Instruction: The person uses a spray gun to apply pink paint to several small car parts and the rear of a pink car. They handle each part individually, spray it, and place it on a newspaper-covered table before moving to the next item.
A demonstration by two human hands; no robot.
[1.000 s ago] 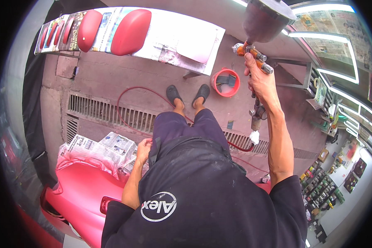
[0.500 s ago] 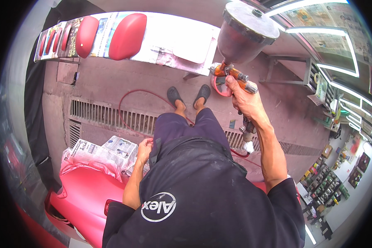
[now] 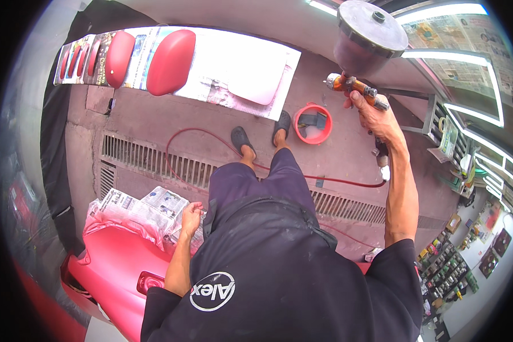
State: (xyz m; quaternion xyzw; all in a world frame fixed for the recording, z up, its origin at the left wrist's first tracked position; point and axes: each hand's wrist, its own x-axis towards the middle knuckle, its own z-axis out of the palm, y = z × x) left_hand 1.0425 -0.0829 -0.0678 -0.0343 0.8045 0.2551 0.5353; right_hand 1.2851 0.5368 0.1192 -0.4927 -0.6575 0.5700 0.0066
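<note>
My right hand (image 3: 379,117) grips a paint spray gun (image 3: 356,88) at the upper right. Its large grey cup (image 3: 370,43) sits on top, and its orange and silver body points left, toward the bench. A red hose (image 3: 347,180) joins the gun below the handle. My left hand (image 3: 192,218) hangs by my left hip with loosely curled fingers and holds nothing. Beneath it lies newspaper (image 3: 157,208) masking part of a red painted body panel (image 3: 119,259).
On the paper-covered bench (image 3: 211,57) ahead lie two large rounded red covers (image 3: 171,62) and several slim red pieces (image 3: 82,60). A red bucket (image 3: 313,137) stands on the floor beyond my feet. A floor grate (image 3: 154,162) crosses below; a metal rack (image 3: 439,114) is at right.
My right hand has swung to the right with the spray gun, uncovering the bucket. The hose shifted with it. My left hand has moved slightly away from my hip.
</note>
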